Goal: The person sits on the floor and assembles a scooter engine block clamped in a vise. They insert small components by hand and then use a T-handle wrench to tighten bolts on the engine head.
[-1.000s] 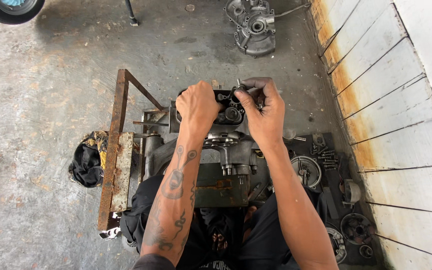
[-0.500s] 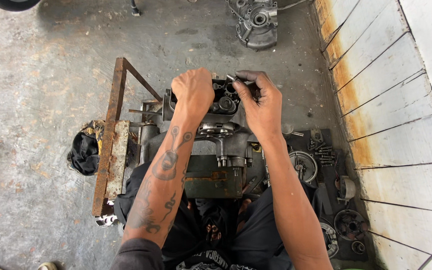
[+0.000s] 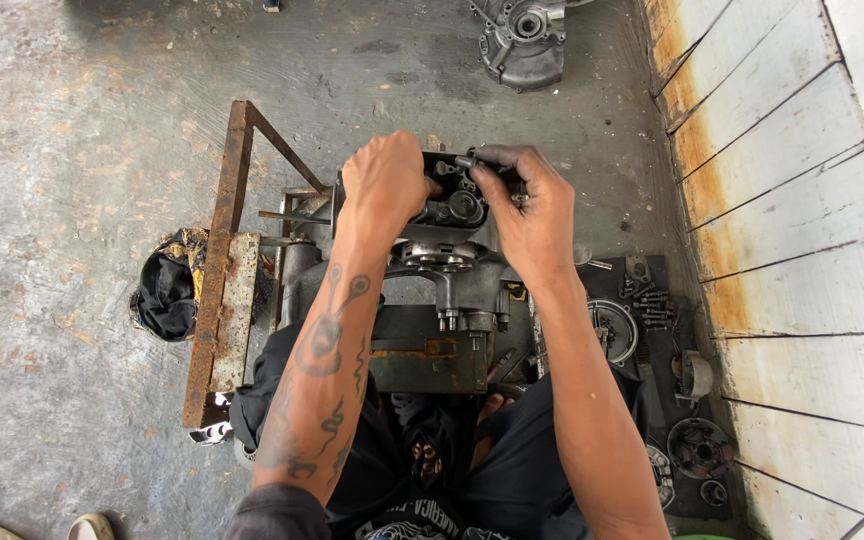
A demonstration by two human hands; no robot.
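Engine case (image 3: 452, 250) lies lengthwise away; left hand (image 3: 384, 185), right hand (image 3: 527, 210) grip.

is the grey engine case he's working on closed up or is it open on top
Open on top. Between the left hand and right hand, the grey metal engine case shows bare gears and shafts; no cover sits over them.

No packages, labels, signs or screens show anywhere on the workshop floor or wall.

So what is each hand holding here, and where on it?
The left hand grips the near-left edge of the dark engine casing. The right hand holds its right side, fingers pinching a small metal part at the top.
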